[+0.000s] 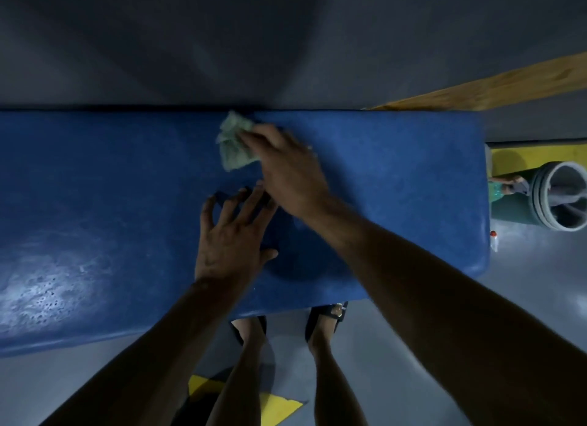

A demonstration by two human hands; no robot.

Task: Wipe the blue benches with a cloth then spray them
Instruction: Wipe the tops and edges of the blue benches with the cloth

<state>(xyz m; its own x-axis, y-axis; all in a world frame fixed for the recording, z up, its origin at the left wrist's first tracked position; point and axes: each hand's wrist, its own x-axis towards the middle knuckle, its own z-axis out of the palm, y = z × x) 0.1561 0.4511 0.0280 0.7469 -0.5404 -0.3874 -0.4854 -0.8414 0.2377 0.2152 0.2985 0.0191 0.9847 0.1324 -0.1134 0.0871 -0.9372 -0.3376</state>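
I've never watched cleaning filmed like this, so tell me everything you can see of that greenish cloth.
The cloth is pale green, crumpled into a loose wad, and looks like soft woven fabric. It lies on the blue bench close to its far edge, roughly mid-length in this view. The right hand lies over its right side, fingers on it, pressing it to the surface. The left hand rests flat on the bench nearer the person, apart from the cloth.

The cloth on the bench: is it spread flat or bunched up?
Bunched up. The cloth shows crumpled folds under the right hand on the blue bench.
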